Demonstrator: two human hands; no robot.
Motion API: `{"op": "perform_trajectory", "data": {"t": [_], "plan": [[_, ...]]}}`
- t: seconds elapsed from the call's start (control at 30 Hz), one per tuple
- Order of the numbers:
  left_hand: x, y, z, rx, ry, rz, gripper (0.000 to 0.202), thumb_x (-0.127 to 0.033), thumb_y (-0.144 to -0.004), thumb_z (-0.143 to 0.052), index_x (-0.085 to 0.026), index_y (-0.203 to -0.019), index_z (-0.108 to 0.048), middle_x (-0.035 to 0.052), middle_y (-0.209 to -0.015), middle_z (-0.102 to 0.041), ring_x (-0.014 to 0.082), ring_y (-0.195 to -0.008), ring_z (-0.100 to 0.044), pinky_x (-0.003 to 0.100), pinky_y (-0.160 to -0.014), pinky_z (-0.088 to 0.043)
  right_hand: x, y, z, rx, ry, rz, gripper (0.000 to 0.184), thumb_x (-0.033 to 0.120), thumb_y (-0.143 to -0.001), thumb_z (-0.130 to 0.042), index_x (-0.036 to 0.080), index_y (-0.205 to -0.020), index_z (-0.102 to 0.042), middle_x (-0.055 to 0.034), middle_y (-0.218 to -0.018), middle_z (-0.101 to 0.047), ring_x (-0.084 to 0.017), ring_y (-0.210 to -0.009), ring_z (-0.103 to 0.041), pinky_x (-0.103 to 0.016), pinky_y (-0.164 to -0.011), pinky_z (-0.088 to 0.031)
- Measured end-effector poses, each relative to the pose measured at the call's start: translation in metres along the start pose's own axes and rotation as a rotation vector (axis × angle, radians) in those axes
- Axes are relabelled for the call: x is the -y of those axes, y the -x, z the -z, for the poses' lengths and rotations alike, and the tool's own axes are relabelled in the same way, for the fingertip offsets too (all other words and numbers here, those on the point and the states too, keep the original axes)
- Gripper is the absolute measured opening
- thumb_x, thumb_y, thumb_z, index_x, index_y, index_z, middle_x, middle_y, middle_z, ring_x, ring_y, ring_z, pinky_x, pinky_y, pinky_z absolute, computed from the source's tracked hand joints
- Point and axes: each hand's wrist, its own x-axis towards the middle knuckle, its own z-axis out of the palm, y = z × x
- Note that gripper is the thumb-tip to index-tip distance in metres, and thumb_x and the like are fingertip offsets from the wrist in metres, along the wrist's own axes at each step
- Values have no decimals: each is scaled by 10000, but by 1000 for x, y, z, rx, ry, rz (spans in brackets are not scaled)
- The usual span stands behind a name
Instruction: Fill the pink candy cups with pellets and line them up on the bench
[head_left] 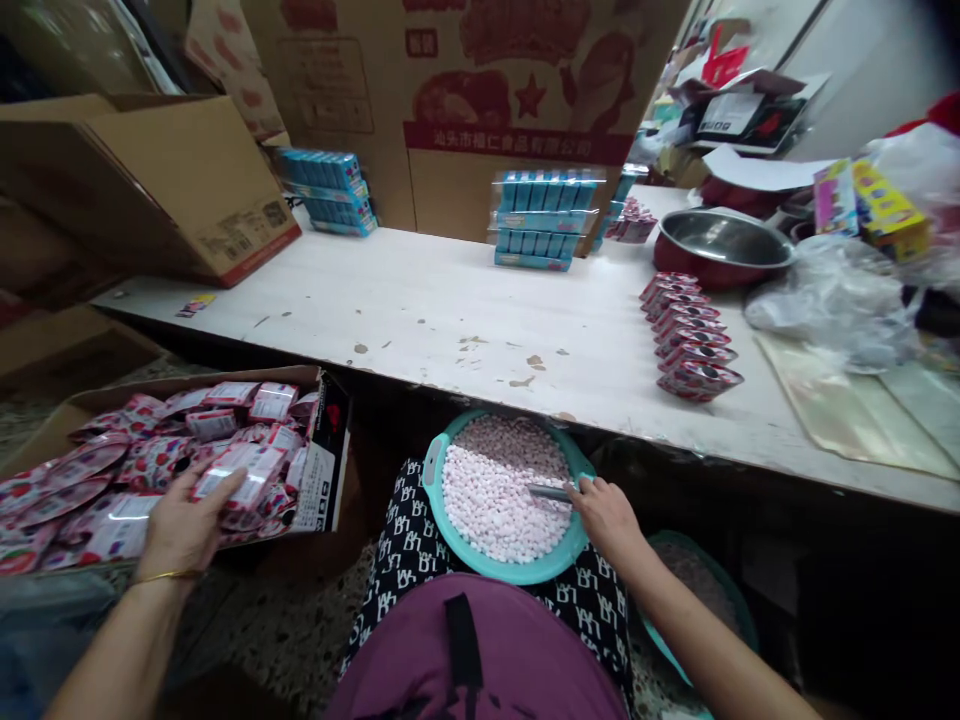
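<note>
My left hand (pixel 184 522) is over an open carton (pixel 324 480) of red-and-white printed pouches, at the left. Its thumb and fingers close on one pouch (pixel 251 472), whose pale label faces up. On my lap rests a turquoise basin (pixel 517 574) full of small whitish-pink candies (pixel 499 505). My right hand (pixel 606 515), at the basin's right rim, grips a metal scoop (pixel 550 492). The scoop's far end lies among the candies, so its shape is partly hidden.
A white worktable (pixel 420 310) spans the front. On it stand a row of upright pouches (pixel 690 340), blue packs (pixel 546 220), a metal bowl (pixel 724 245) and plastic bags (pixel 832 300). Big cardboard boxes (pixel 187 190) rise behind. Another turquoise basin (pixel 739 600) sits low at the right.
</note>
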Motion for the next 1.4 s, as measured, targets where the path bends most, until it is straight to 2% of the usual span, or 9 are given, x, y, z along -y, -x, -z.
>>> {"op": "perform_trajectory", "data": {"t": [0.13, 0.27, 0.47, 0.7, 0.9, 1.03, 1.17, 1.3, 1.4], "plan": [[7, 57, -52, 461, 503, 175, 476, -180, -543, -737, -224, -984, -563, -21, -913, -636, 116, -767, -587, 239, -691, -500, 42, -27, -36, 52, -266, -64, 322, 143, -812, -422, 196, -1085, -586, -99, -941, -594, -207, -873, -522, -291, -727, -341], [27, 98, -110, 739, 449, 252, 539, -189, -538, -746, -184, -1035, -538, 40, -991, -624, 155, -850, -597, 265, -723, -498, 78, -54, -65, 13, -406, -81, 342, 139, -817, -417, 185, -1123, -561, -78, -1031, -597, -178, -965, -522, -260, -811, -361], [34, 110, -162, 829, 7, -266, 464, -211, -570, -708, -162, -1006, -559, 34, -949, -640, 176, -855, -594, 303, -813, -456, 50, -41, -50, -41, -596, -37, 309, 190, -801, -492, 170, -1097, -574, -61, -980, -608, -149, -931, -541, -240, -822, -399], [41, 132, -204, 836, -432, -758, 398, -142, -692, -567, -190, -1085, -528, 52, -1044, -611, 189, -966, -549, 309, -869, -425, 20, -7, 25, -90, -561, 43, 302, 263, -826, -465, 196, -1101, -572, -54, -877, -583, -174, -875, -532, -274, -763, -409], [45, 156, -223, 904, -654, -923, 428, -62, -671, -521, -175, -1083, -515, 63, -1002, -603, 211, -990, -514, 320, -860, -421, 40, -6, 83, 12, -61, 70, 216, 247, -819, -481, 217, -997, -599, -54, -832, -593, -178, -805, -542, -260, -664, -369], [49, 159, -226, 915, -669, -940, 429, -51, -672, -522, -168, -1084, -514, 67, -1002, -602, 207, -976, -513, 316, -856, -421, 65, -13, 100, -8, 108, 157, 175, 131, -802, -439, 160, -812, -611, -79, -787, -591, -198, -757, -529, -293, -625, -343], [54, 154, -227, 902, -599, -917, 422, -41, -663, -527, -156, -1069, -523, 77, -1021, -602, 212, -988, -511, 324, -864, -417, 69, -13, 113, -28, 142, 202, 162, 124, -802, -439, 149, -803, -599, -86, -813, -582, -202, -773, -508, -311, -643, -333], [54, 144, -222, 911, -460, -783, 410, -59, -655, -548, -173, -1050, -531, 56, -1037, -605, 193, -977, -533, 308, -872, -412, 38, -3, 107, -28, 93, 121, 155, 155, -816, -453, 190, -899, -579, -55, -855, -582, -191, -802, -508, -303, -654, -326], [55, 132, -216, 901, -333, -583, 348, -160, -661, -595, -195, -1003, -539, 23, -960, -618, 176, -884, -570, 290, -805, -438, 16, -2, 69, 28, -17, -12, 170, 136, -806, -451, 178, -903, -584, -73, -878, -591, -202, -827, -518, -305, -671, -328]]}}
